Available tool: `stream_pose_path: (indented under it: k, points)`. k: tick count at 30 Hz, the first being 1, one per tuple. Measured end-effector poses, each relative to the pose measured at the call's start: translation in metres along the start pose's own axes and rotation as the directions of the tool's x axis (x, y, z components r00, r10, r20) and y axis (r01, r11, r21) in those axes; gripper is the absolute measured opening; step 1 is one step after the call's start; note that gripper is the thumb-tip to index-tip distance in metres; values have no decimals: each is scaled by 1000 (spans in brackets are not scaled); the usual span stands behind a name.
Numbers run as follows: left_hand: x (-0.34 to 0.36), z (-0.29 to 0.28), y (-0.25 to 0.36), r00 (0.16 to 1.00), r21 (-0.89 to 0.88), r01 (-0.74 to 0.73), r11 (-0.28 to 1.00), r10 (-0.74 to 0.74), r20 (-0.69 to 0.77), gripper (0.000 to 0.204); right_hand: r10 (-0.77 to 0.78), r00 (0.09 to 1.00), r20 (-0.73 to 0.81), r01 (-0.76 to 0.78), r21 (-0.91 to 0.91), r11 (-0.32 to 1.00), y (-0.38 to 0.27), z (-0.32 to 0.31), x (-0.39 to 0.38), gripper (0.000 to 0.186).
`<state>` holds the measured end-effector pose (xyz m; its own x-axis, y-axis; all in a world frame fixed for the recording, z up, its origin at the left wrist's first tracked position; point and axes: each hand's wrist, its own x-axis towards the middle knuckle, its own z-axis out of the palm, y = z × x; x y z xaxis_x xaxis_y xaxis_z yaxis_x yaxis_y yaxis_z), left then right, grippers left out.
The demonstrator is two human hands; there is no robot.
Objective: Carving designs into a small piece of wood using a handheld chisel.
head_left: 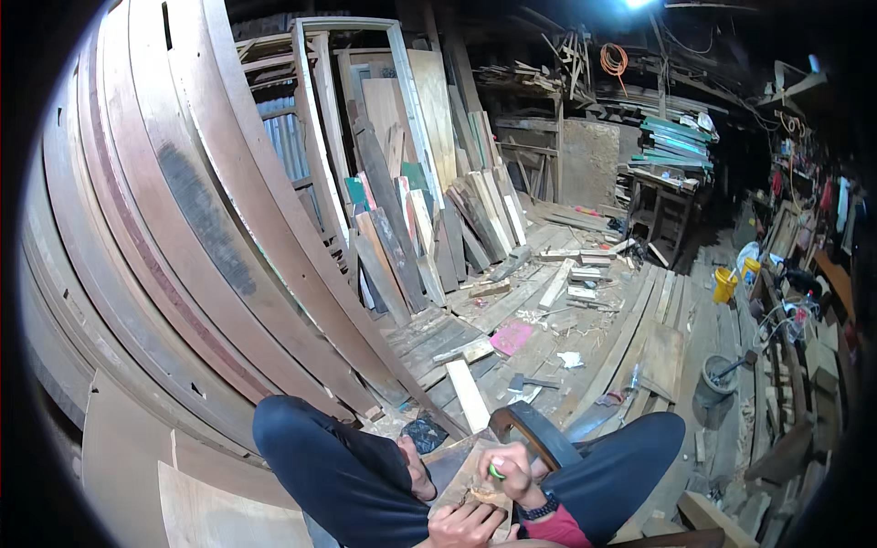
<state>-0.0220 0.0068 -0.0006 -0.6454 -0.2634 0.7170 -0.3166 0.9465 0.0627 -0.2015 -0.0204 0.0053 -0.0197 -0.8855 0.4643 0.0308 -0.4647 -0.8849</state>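
Note:
I sit with knees apart, both hands low between my legs. My right hand [512, 469], with a dark watch on its wrist, is closed round a tool with a green handle [496, 472]; its working end is hidden. Beneath it is a pale piece of wood [489, 496] with a rough, cut-looking surface. My left hand [466, 525] lies with curled fingers on this wood, close below the right hand, pressing it against a brown board [454, 491]. A dark curved wooden frame [539, 438] stands just beyond my right hand.
Tall planks [210, 183] lean along the left. A hatchet [532, 382], a pale board [469, 395], a pink sheet [512, 338] and wood scraps lie on the floor ahead. To the right stand a grey bucket [714, 388] and a yellow pail [724, 285].

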Motion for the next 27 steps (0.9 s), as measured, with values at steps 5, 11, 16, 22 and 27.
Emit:
stream_pose_path:
  k: [5,11,16,22,27]
  points:
    - [-3,-1,-9,1000,2,-19,1000,19,-5,25,17,1000,9,-17,25,1000,-8,7,2,53]
    - [-4,4,-4,997,-16,1,1000,-2,-78,21,-20,997,-73,21,20,1000,1,13,2,54]
    - [6,6,-7,979,6,-39,999,39,-202,18,-16,997,-73,6,-130,992,-3,15,0,52]
    - [0,0,-1,994,8,-23,1000,23,-108,20,83,982,-169,-92,-46,995,10,13,-1,48]
    - [-5,1,-4,998,16,-24,1000,25,-51,22,57,995,-77,-58,0,998,3,8,0,51]
